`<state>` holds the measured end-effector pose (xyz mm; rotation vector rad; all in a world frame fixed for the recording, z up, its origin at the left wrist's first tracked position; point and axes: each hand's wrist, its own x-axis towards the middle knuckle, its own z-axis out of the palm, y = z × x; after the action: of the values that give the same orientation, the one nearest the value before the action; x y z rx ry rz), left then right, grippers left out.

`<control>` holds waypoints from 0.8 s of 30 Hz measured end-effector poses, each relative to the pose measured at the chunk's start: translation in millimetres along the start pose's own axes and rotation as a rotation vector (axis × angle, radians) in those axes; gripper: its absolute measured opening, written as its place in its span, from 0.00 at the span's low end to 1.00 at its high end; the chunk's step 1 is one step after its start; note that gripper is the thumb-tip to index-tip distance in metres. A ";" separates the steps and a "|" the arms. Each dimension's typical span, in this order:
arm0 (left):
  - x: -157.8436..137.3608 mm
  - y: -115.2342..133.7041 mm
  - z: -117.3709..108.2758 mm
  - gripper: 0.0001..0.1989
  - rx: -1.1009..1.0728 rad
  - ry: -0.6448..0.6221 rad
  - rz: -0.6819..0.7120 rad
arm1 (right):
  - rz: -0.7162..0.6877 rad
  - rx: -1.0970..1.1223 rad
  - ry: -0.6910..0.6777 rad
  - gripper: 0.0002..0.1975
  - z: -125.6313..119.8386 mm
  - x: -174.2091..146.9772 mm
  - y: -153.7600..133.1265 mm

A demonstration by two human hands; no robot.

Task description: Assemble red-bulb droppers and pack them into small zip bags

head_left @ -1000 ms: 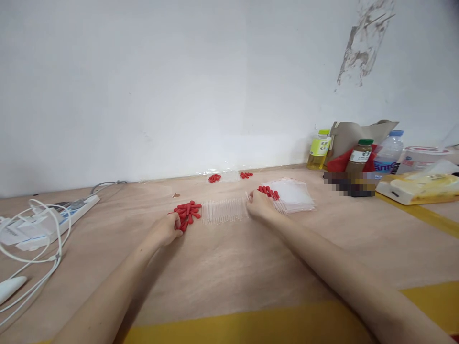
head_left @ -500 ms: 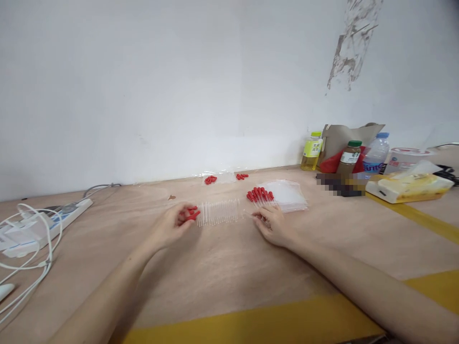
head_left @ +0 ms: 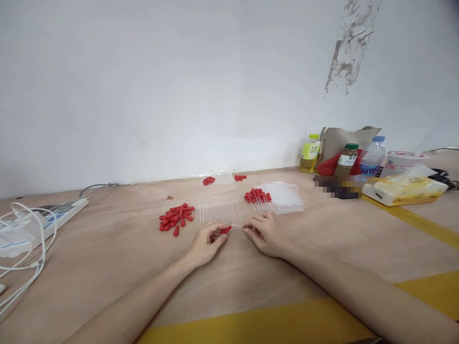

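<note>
My left hand [head_left: 207, 244] pinches a red rubber dropper bulb [head_left: 226, 230], its narrow end pointing right. Facing it, my right hand [head_left: 264, 237] holds a thin clear dropper tube [head_left: 237, 226] between the fingertips. The tube's tip is close to the bulb's mouth; whether they touch I cannot tell. Behind my hands lies a row of clear tubes [head_left: 215, 211], with a pile of loose red bulbs [head_left: 175, 216] at its left. Several droppers with bulbs fitted [head_left: 258, 196] lie right of the row, partly on clear plastic bags [head_left: 289, 198].
Two small groups of red bulbs [head_left: 208, 180] lie near the wall on clear plastic. A power strip [head_left: 68, 217] with white cables is at left. Bottles [head_left: 310, 155], a grey bag [head_left: 332, 138] and a tissue pack [head_left: 405, 189] stand at right.
My left hand has moved right and nearer me from the bulb pile, now with one bulb. My right hand has come slightly nearer me and left with the tube.
</note>
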<state>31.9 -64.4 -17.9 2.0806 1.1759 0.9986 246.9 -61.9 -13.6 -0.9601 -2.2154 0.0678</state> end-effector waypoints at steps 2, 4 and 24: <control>0.8 -0.6 0.3 0.10 -0.006 -0.009 0.009 | -0.010 0.004 -0.005 0.09 0.6 -0.1 0.0; 1.5 -0.3 1.5 0.11 0.004 -0.013 0.019 | -0.019 0.003 -0.014 0.09 1.4 -0.2 0.0; -4.2 20.0 0.4 0.12 0.182 -0.177 0.114 | -0.095 0.004 -0.099 0.09 4.4 1.9 10.4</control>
<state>40.2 -77.6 -4.6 2.3480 1.1038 0.7616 249.6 -52.1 -19.0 -0.8646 -2.3477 0.0770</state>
